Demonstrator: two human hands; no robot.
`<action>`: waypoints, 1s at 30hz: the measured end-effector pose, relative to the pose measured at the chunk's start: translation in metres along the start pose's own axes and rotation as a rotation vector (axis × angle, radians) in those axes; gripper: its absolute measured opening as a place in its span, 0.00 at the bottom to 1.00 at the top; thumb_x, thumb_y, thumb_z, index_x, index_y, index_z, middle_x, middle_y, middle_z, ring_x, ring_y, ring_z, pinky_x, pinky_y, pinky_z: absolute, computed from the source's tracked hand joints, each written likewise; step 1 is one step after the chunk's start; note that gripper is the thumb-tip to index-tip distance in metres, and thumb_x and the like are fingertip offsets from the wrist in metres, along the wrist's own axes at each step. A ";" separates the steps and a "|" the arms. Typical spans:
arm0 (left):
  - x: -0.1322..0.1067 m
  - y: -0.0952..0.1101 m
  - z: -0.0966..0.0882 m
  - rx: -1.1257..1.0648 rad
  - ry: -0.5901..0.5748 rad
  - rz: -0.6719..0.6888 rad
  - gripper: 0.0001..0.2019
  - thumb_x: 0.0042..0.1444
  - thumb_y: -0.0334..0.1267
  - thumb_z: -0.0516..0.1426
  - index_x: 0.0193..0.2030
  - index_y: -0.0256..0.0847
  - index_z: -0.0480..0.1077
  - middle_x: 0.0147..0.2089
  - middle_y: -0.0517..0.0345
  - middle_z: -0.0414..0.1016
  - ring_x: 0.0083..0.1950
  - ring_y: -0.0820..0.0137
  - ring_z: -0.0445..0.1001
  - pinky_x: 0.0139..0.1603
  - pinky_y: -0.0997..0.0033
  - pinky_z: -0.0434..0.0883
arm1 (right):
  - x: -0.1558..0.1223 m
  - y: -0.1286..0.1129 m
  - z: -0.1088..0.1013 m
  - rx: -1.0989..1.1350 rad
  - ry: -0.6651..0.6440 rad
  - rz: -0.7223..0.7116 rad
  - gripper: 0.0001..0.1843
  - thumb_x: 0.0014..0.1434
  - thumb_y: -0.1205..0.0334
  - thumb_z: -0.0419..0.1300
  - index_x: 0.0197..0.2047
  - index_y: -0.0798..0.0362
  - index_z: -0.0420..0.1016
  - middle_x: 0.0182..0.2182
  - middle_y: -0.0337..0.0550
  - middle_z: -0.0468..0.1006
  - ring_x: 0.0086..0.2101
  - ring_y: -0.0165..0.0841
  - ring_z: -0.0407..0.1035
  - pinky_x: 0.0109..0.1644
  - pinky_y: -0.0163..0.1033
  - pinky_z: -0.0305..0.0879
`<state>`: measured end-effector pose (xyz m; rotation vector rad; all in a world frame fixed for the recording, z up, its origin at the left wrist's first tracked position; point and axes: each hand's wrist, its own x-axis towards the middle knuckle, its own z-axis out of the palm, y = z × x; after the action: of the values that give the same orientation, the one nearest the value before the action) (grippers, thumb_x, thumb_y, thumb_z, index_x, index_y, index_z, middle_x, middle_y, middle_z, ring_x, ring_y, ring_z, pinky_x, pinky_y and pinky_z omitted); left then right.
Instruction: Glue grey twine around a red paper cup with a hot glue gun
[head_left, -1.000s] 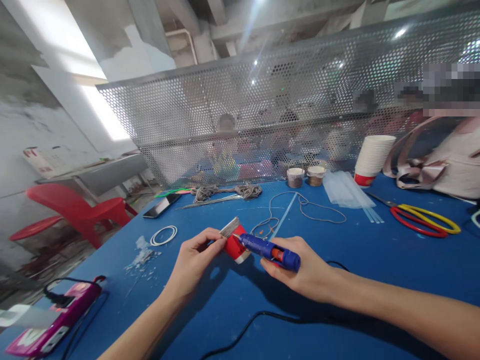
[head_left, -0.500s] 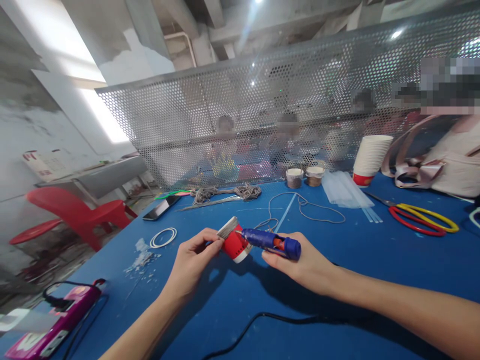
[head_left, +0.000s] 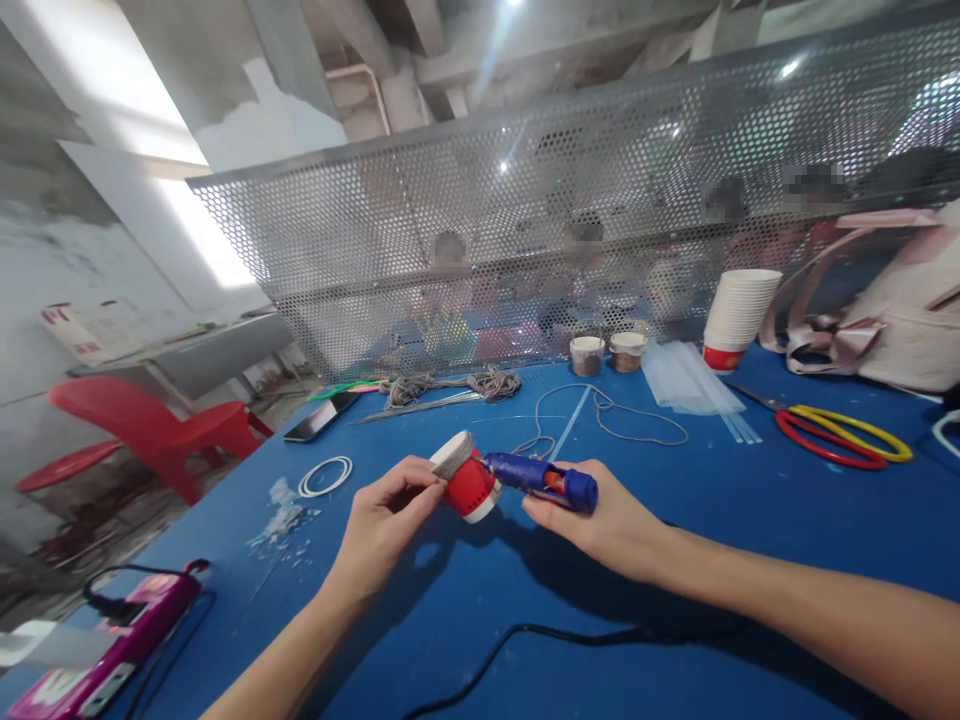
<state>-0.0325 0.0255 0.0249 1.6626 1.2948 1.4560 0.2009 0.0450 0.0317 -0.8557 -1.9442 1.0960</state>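
Observation:
My left hand (head_left: 397, 510) pinches a tilted red and white paper cup (head_left: 470, 490) above the blue table (head_left: 420, 640). Grey cord (head_left: 454, 458) is wound around the cup near one end. In my right hand (head_left: 600, 520) is a blue glue gun (head_left: 536, 475), its nozzle close against the cup beside the cord; whether it touches I cannot tell. A loose length of grey cord (head_left: 645, 440) trails over the table behind the glue gun.
Scissors (head_left: 840, 435), a stack of paper cups (head_left: 742, 310), clear glue sticks (head_left: 690, 380) and a bag (head_left: 900, 320) lie right. Left are a phone (head_left: 322, 415), white rings (head_left: 325, 477) and a pink power strip (head_left: 112, 640). A black cable (head_left: 517, 632) crosses the front. A perforated screen (head_left: 450, 200) stands behind.
The cup has turned slightly in my left hand, showing more of its white end. The glue gun has stayed close to the cord, with only a slight shift.

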 end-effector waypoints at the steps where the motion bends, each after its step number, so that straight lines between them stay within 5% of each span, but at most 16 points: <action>1: 0.001 -0.001 0.000 -0.001 0.002 0.001 0.05 0.49 0.36 0.61 0.24 0.40 0.74 0.31 0.58 0.72 0.30 0.72 0.67 0.30 0.74 0.64 | 0.000 0.000 0.000 0.004 0.002 0.000 0.12 0.54 0.59 0.56 0.23 0.53 0.60 0.19 0.32 0.57 0.21 0.24 0.49 0.24 0.31 0.49; 17: 0.001 -0.007 -0.003 -0.093 -0.007 -0.037 0.06 0.50 0.37 0.62 0.24 0.40 0.74 0.31 0.59 0.71 0.32 0.72 0.67 0.33 0.74 0.64 | 0.002 0.000 -0.002 0.061 -0.001 0.039 0.12 0.54 0.59 0.56 0.22 0.52 0.59 0.18 0.31 0.55 0.20 0.24 0.48 0.22 0.31 0.48; 30: -0.001 -0.005 0.000 -0.072 -0.015 -0.054 0.06 0.50 0.37 0.63 0.25 0.40 0.74 0.30 0.60 0.70 0.31 0.73 0.65 0.32 0.75 0.62 | -0.004 0.001 0.011 -0.095 -0.034 -0.099 0.12 0.54 0.61 0.55 0.22 0.53 0.57 0.17 0.30 0.57 0.19 0.23 0.49 0.23 0.31 0.48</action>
<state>-0.0334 0.0260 0.0199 1.5773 1.2548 1.4384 0.1939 0.0375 0.0260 -0.7867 -2.0581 0.9725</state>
